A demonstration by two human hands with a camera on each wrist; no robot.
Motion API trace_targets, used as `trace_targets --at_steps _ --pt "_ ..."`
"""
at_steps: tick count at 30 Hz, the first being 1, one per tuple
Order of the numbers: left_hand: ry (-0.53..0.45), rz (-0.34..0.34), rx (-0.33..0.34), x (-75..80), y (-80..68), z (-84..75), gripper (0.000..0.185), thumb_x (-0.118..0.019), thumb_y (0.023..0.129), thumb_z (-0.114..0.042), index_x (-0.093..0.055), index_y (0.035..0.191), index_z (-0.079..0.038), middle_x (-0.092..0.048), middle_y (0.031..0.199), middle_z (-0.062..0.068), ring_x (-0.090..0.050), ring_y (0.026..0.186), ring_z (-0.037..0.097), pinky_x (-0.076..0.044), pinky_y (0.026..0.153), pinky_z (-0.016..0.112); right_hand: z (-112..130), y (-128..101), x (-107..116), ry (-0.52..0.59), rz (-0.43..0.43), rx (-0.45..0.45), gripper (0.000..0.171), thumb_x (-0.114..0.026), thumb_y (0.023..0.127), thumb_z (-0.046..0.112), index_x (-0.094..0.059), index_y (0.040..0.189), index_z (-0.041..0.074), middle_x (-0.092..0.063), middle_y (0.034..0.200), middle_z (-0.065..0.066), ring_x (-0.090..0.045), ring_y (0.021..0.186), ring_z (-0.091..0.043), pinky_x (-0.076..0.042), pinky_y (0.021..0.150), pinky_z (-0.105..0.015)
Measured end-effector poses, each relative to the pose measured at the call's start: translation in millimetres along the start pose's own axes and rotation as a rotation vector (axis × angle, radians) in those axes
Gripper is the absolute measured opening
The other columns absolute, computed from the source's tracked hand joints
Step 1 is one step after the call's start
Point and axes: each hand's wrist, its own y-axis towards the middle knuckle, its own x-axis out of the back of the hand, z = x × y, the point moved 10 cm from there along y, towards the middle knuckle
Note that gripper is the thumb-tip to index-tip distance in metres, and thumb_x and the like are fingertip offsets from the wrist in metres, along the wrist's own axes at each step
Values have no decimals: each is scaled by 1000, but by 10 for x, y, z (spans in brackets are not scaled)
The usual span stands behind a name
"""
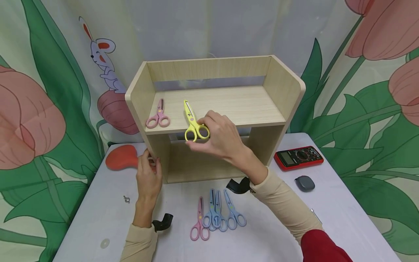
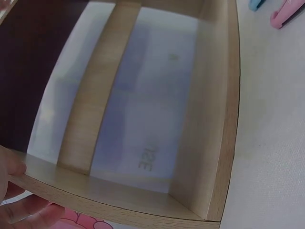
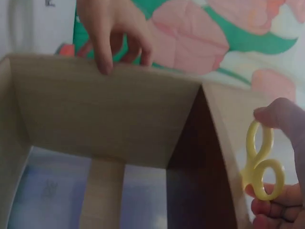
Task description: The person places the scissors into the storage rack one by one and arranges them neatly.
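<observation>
A small two-tier wooden desk shelf [image 1: 209, 125] stands on the table. My left hand [image 1: 148, 174] grips the front edge of its left side panel, the thumb [image 2: 14, 164] inside and the fingers outside. Between thumb and fingers, my right hand [image 1: 222, 134] pinches yellow scissors [image 1: 194, 125] by their handle loops. Their blades point away, over the front of the upper board. In the right wrist view the loops [image 3: 268, 179] show between thumb and fingers. Pink scissors [image 1: 158, 116] lie on that board's left end, blades toward the back.
In front of the shelf lie pink scissors [image 1: 200, 222] and several blue scissors [image 1: 232, 211]. A red-orange rounded object [image 1: 122, 157] is at the left, with a small metal piece [image 1: 126, 199] nearer. On the right are a red multimeter [image 1: 299, 158] and a dark grey rounded object [image 1: 305, 183].
</observation>
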Motion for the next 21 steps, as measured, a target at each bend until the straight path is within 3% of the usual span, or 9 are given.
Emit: trace_targets --at_steps 7,12,21 --pt "-11 0 -2 5 2 4 41 -62 94 1 -50 132 7 -57 104 25 -67 83 35 -61 63 48 -199 303 -246 10 134 -186 55 -76 74 55 -73 101 7 -65 91 -3 -55 70 -19 -48 59 -30" --pt "-18 5 3 5 10 16 41 -62 94 2 -49 133 7 -57 106 25 -67 84 35 -61 63 47 -273 415 -426 23 242 -275 60 -75 77 58 -73 107 6 -64 98 -4 -58 79 -19 -53 66 -32" --pt "-12 4 7 5 -5 16 41 -63 94 1 -49 132 8 -56 105 26 -67 81 36 -61 61 47 -314 453 -593 -2 344 -330 68 -72 78 68 -73 114 10 -64 105 -4 -60 88 -19 -54 73 -34"
